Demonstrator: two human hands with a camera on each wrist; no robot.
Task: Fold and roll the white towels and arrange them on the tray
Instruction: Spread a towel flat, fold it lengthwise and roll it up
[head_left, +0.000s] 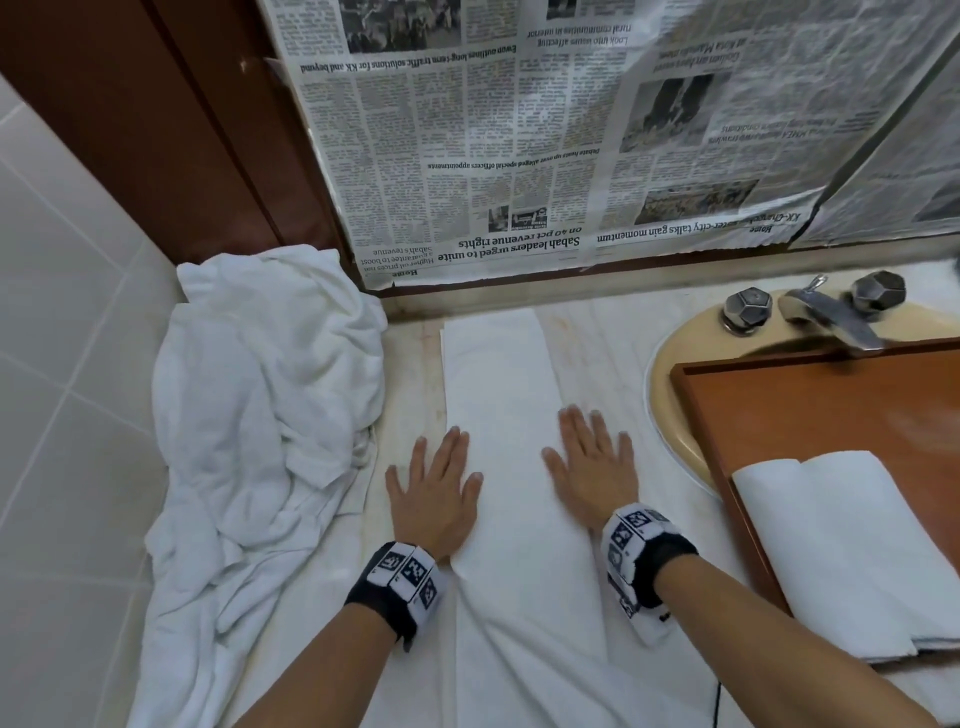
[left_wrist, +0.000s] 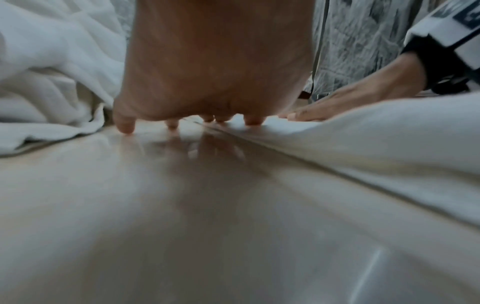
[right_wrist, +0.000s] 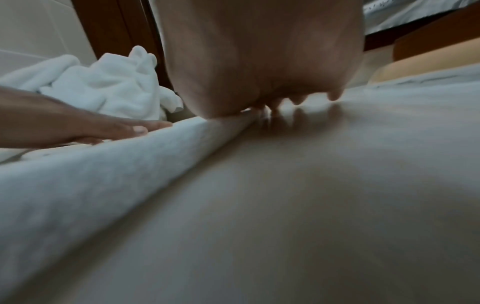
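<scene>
A white towel folded into a long narrow strip (head_left: 501, 395) lies lengthwise on the pale counter (head_left: 608, 332). My left hand (head_left: 436, 486) rests flat, fingers spread, across the strip's left edge. My right hand (head_left: 592, 467) lies flat across its right edge. The left wrist view has the left palm (left_wrist: 215, 72) over the counter with the strip (left_wrist: 376, 148) beside it. Seen from the right wrist, the right palm (right_wrist: 262, 61) sits beside the strip's fold (right_wrist: 130, 160). A wooden tray (head_left: 810, 405) at the right holds two rolled white towels (head_left: 852, 545).
A heap of crumpled white towels (head_left: 265, 395) fills the left of the counter against the tiled wall. A beige sink (head_left: 675, 384) with a metal tap (head_left: 826, 317) lies under the tray's far end. Newspaper (head_left: 545, 135) covers the wall behind.
</scene>
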